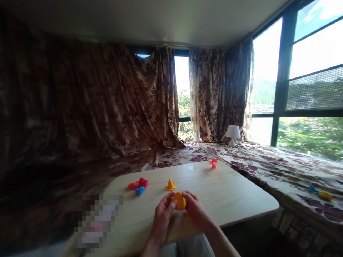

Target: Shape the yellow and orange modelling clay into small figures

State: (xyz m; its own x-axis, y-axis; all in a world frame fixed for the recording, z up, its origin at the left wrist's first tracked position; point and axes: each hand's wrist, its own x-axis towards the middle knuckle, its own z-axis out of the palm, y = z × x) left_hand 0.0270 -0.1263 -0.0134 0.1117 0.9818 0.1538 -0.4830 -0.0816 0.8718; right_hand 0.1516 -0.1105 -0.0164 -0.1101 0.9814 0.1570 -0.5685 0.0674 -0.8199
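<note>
Yellow clay lump [180, 202] is what I have pinched between the left grip [163, 210] and right grip [195, 208], both grasping it above the bench's [227, 196] near edge. From here I can't read the pixelated item [99, 225] at left. Beyond my hands I see a yellow pointed piece [170, 185], red [142, 182] and blue [139, 191] lumps side by side, and a coral-pink shape [213, 163] farthest off.

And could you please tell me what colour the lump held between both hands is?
The lump is orange-yellow; the head view shows it best.
</note>
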